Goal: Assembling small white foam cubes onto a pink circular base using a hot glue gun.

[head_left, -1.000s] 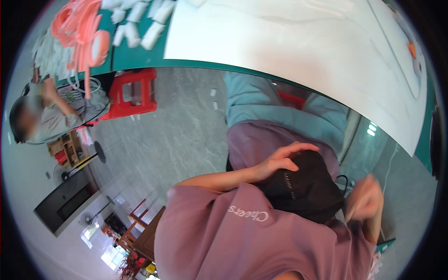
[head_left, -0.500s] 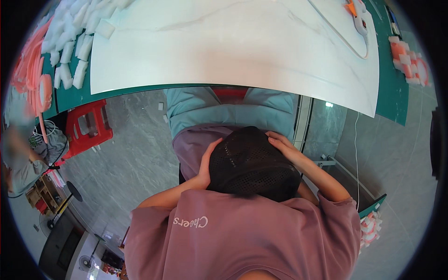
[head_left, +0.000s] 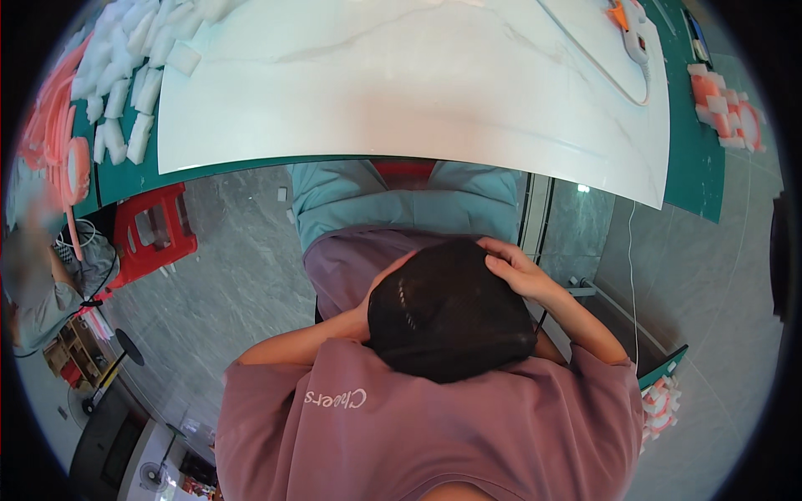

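Observation:
A black mesh cap [head_left: 451, 309] is up in front of my chest, its rounded crown toward the view, with a light stitched line on its left side. My left hand [head_left: 386, 280] grips the cap's left edge; its fingers are mostly hidden behind the cloth. At the far right edge my right hand [head_left: 516, 269] is closed on the cap, thumb and fingers bent against the rim. Below the cap is my mauve T-shirt [head_left: 434, 426].
Ahead stands a green table [head_left: 142, 179] with a white marbled sheet [head_left: 401, 83]. White foam pieces [head_left: 138, 138] and pink foam strips [head_left: 63, 125] lie at left, a white-and-orange corded tool [head_left: 635, 43] at right. A red stool [head_left: 154, 225] and another person [head_left: 46, 313] are at left.
The cap has tilted and come slightly nearer my chest, showing more of its crown. My left fingers have slipped further behind it; my right fingers have curled more around its edge.

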Available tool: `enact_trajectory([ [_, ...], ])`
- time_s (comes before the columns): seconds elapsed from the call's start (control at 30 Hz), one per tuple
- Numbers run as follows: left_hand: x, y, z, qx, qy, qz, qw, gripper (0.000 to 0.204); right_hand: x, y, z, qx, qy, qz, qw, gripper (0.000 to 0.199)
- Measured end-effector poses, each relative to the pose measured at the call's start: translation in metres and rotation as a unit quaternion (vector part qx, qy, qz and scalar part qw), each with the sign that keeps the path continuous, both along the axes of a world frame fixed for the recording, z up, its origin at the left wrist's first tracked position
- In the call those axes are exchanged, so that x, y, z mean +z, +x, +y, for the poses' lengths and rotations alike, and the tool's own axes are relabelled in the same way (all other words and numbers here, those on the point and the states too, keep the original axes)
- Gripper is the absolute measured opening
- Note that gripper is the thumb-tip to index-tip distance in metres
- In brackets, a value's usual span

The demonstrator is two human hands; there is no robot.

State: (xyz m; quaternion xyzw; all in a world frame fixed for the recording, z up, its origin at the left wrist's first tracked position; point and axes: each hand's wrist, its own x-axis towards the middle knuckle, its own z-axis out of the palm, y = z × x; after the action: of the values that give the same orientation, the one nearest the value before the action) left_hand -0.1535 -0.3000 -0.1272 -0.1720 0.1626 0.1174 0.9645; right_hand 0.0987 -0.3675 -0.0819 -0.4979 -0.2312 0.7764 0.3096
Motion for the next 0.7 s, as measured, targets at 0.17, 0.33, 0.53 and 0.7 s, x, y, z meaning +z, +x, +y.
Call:
enact_trajectory([
  [0.17, 0.003, -0.009, -0.006, -0.011, 0.016, 0.019, 1.000, 0.041, 0.001, -0.002, 0.002, -0.005, 0.004, 0.011, 1.000, 0.037],
  [0.33, -0.006, 0.011, -0.014, -0.026, 0.025, 0.040, 0.999, 0.041, 0.002, 0.001, 0.000, -0.011, -0.046, -0.043, 0.998, 0.041],
  [0.53, -0.010, 0.002, -0.010, -0.038, 0.031, 0.078, 0.996, 0.042, 0.004, 0.003, 0.005, -0.011, -0.060, -0.026, 0.998, 0.042],
  [0.7, -0.013, -0.010, -0.008, -0.046, 0.045, 0.112, 0.992, 0.042, 0.003, 0.003, 0.006, 0.016, -0.043, -0.002, 0.999, 0.042],
])
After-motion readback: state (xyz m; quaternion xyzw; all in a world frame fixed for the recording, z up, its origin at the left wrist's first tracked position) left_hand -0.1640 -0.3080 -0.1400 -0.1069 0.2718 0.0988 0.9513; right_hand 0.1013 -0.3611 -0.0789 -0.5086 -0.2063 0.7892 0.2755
